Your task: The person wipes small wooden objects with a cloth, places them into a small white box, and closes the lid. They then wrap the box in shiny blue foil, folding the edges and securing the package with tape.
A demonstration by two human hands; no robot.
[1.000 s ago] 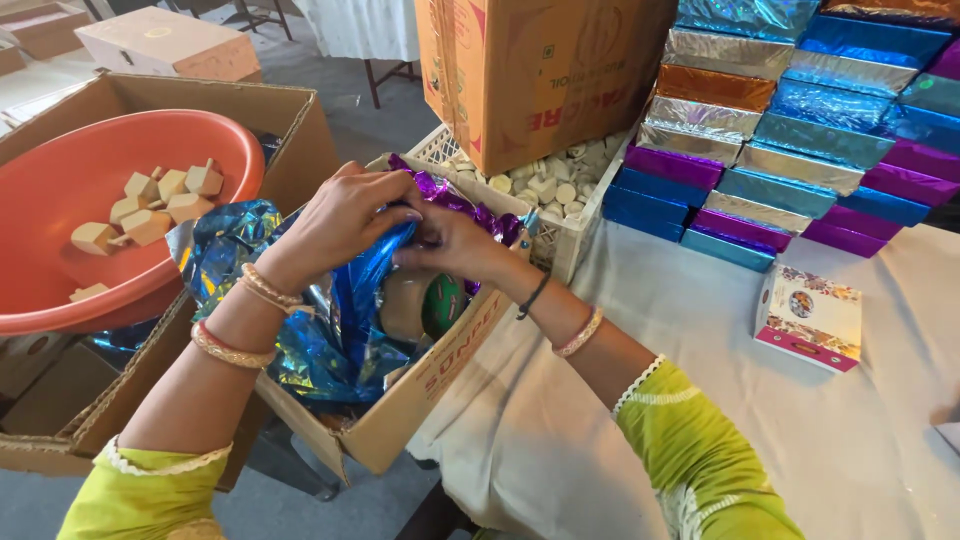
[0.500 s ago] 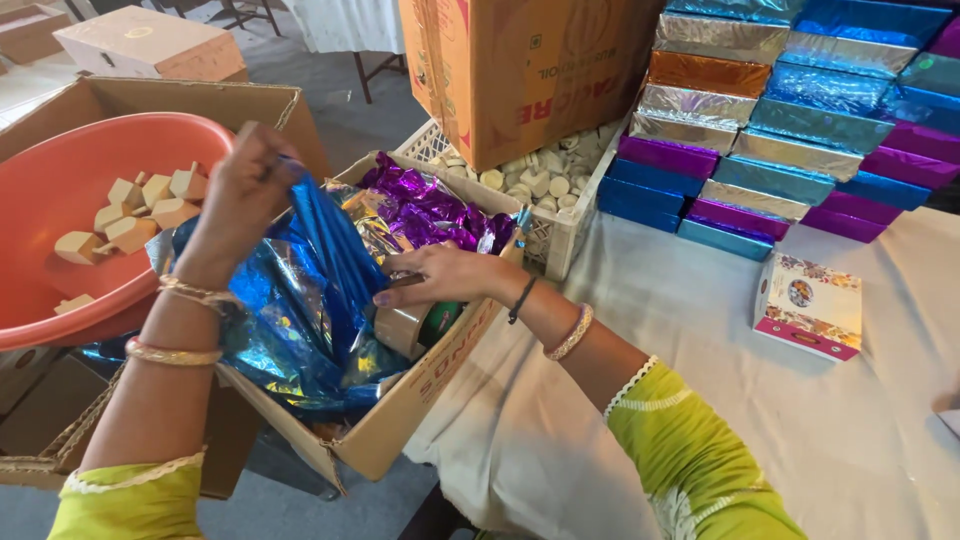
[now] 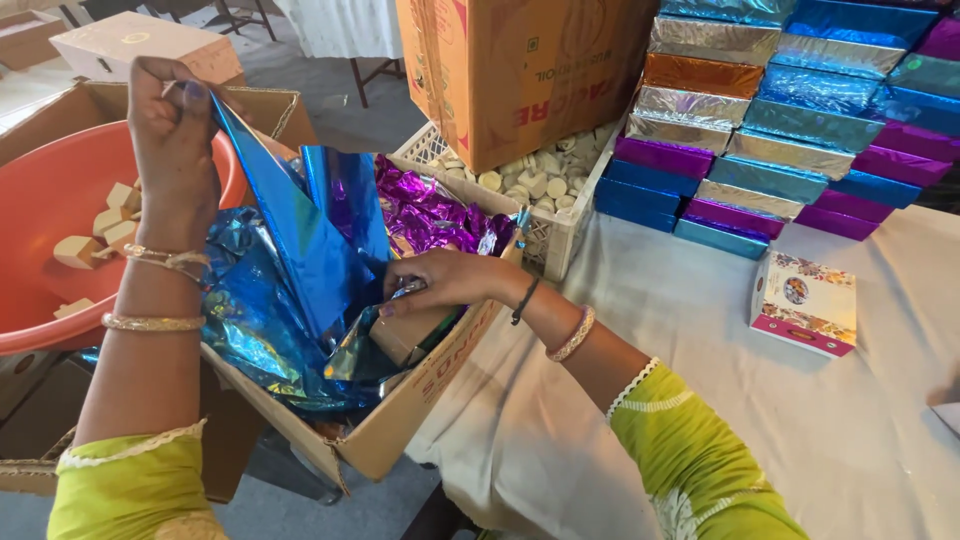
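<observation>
Head cam: left hand is pinching the top corner of a blue foil sheet, fingers closed on it, holding it up over the open cardboard box. Right hand is resting palm-down inside that box, fingers curled onto the foil and a tan packet beneath; can't tell if it's gripping. Purple foil is lying at the box's far end. Orange tub with pale blocks is sitting left, stacked foil-wrapped boxes on the table to the right.
</observation>
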